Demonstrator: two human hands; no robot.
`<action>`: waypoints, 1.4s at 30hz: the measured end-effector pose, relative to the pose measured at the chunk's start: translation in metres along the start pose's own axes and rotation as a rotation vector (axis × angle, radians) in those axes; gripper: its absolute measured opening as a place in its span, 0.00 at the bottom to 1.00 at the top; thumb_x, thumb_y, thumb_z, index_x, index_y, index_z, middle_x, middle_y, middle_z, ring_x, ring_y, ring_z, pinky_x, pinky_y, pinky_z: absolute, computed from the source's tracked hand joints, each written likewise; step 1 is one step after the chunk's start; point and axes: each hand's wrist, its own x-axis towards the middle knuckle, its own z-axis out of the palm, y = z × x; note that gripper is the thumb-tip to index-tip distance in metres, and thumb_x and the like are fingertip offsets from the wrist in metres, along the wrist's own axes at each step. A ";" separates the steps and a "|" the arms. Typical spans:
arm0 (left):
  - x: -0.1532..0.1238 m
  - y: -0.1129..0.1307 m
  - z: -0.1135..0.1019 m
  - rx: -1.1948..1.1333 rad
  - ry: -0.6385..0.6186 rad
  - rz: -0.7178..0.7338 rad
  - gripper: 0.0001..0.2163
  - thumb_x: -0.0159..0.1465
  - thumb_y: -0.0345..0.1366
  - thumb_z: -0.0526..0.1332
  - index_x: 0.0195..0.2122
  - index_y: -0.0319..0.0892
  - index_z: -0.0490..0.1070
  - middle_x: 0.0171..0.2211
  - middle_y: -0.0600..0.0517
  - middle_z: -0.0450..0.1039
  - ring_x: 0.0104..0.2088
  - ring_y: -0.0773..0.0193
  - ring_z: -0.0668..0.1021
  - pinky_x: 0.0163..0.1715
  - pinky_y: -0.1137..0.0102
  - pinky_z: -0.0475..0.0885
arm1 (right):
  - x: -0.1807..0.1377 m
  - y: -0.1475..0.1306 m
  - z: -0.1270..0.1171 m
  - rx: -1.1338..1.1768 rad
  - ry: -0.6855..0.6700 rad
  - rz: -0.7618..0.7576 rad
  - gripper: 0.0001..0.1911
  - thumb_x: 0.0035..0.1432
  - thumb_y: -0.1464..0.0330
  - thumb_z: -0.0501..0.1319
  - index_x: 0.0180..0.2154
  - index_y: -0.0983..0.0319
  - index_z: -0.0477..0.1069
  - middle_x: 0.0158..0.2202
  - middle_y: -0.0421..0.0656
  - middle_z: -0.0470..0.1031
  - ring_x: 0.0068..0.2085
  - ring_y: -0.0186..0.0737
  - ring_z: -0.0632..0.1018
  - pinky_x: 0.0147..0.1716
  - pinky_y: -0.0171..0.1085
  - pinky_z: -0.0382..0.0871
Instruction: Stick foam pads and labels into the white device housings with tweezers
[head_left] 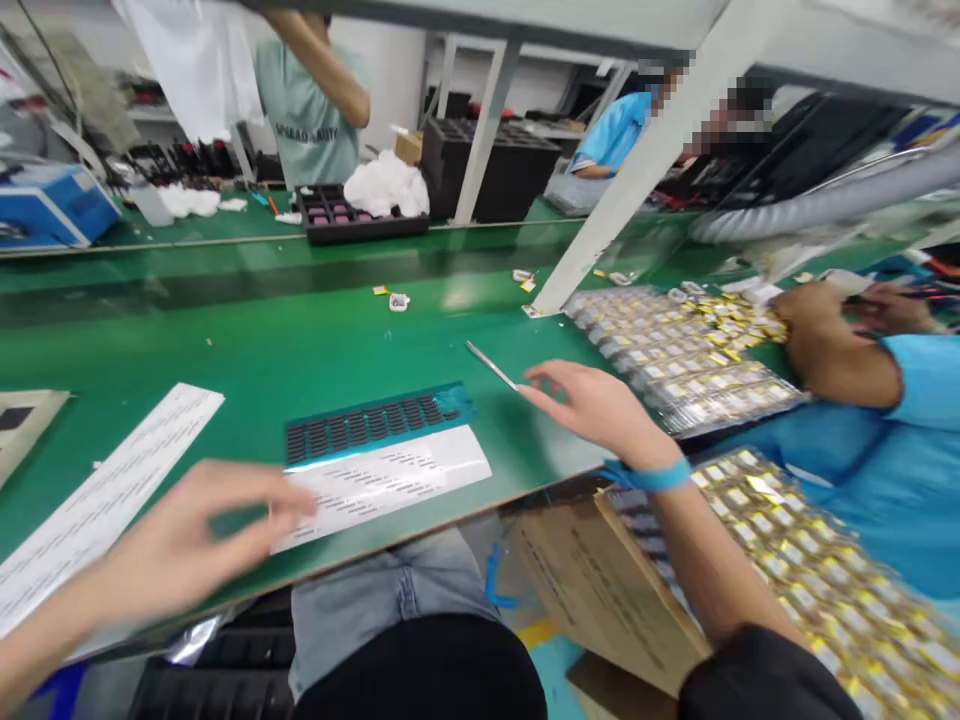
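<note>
My left hand is smeared by motion over the left end of a white label sheet with rows of small dark print. Its thumb and fingertips come close together there, and whether they pinch anything is unclear. Against the sheet's far edge lies a teal film strip bearing rows of small black pieces. To the right, my right hand hovers low above the table, thumb and forefinger apart. A thin metal tool, perhaps tweezers, has its near end at the thumb tip.
Another long label sheet lies at left. Clear trays of small yellow-and-silver parts stand at right, beside a co-worker's arm. A white post rises from the green table. Below the edge is a cardboard box.
</note>
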 end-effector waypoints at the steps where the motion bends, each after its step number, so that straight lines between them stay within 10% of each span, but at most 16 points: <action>1: 0.026 -0.003 -0.005 0.026 -0.009 0.015 0.16 0.73 0.56 0.62 0.40 0.52 0.83 0.42 0.50 0.84 0.40 0.55 0.84 0.42 0.63 0.82 | 0.022 0.001 0.005 -0.066 0.007 0.024 0.18 0.73 0.54 0.59 0.50 0.61 0.76 0.52 0.55 0.80 0.50 0.53 0.81 0.51 0.53 0.77; 8: 0.244 -0.041 0.021 0.181 0.084 -0.054 0.18 0.74 0.45 0.67 0.59 0.40 0.76 0.62 0.41 0.75 0.62 0.47 0.78 0.64 0.45 0.72 | 0.095 -0.005 0.031 -0.334 -0.062 0.012 0.16 0.73 0.59 0.65 0.53 0.64 0.76 0.52 0.47 0.79 0.51 0.43 0.82 0.53 0.48 0.81; 16: 0.315 -0.057 0.049 0.112 -0.012 -0.156 0.17 0.75 0.43 0.67 0.60 0.41 0.74 0.61 0.42 0.74 0.57 0.49 0.80 0.57 0.50 0.80 | 0.141 -0.026 0.033 -0.371 -0.104 -0.136 0.19 0.73 0.59 0.66 0.58 0.63 0.74 0.56 0.49 0.78 0.54 0.46 0.81 0.55 0.51 0.80; 22: 0.290 -0.064 0.028 -0.142 0.039 -0.221 0.17 0.75 0.42 0.67 0.59 0.39 0.75 0.56 0.43 0.77 0.51 0.53 0.82 0.51 0.54 0.82 | 0.174 -0.052 0.043 -0.310 -0.085 -0.248 0.21 0.74 0.60 0.65 0.62 0.62 0.72 0.57 0.49 0.78 0.54 0.46 0.82 0.55 0.51 0.81; 32: 0.110 -0.038 0.038 -0.676 0.375 -0.271 0.18 0.72 0.49 0.66 0.53 0.41 0.70 0.40 0.44 0.86 0.33 0.57 0.87 0.36 0.65 0.80 | 0.168 -0.055 0.072 -0.212 -0.022 -0.198 0.13 0.74 0.62 0.62 0.51 0.65 0.75 0.51 0.48 0.79 0.53 0.46 0.80 0.57 0.50 0.75; 37: 0.093 -0.021 0.043 -0.779 0.496 -0.311 0.18 0.63 0.43 0.71 0.51 0.41 0.77 0.39 0.46 0.87 0.29 0.60 0.86 0.38 0.63 0.81 | 0.160 -0.049 0.078 -0.121 0.052 -0.179 0.15 0.71 0.75 0.49 0.47 0.71 0.74 0.48 0.64 0.80 0.49 0.57 0.80 0.52 0.51 0.68; 42: 0.093 -0.012 0.049 -0.842 0.601 -0.367 0.13 0.61 0.39 0.73 0.44 0.42 0.80 0.36 0.50 0.86 0.28 0.60 0.86 0.37 0.64 0.81 | 0.152 -0.048 0.070 0.112 0.054 -0.227 0.10 0.73 0.70 0.54 0.44 0.64 0.74 0.40 0.50 0.85 0.40 0.45 0.85 0.44 0.41 0.74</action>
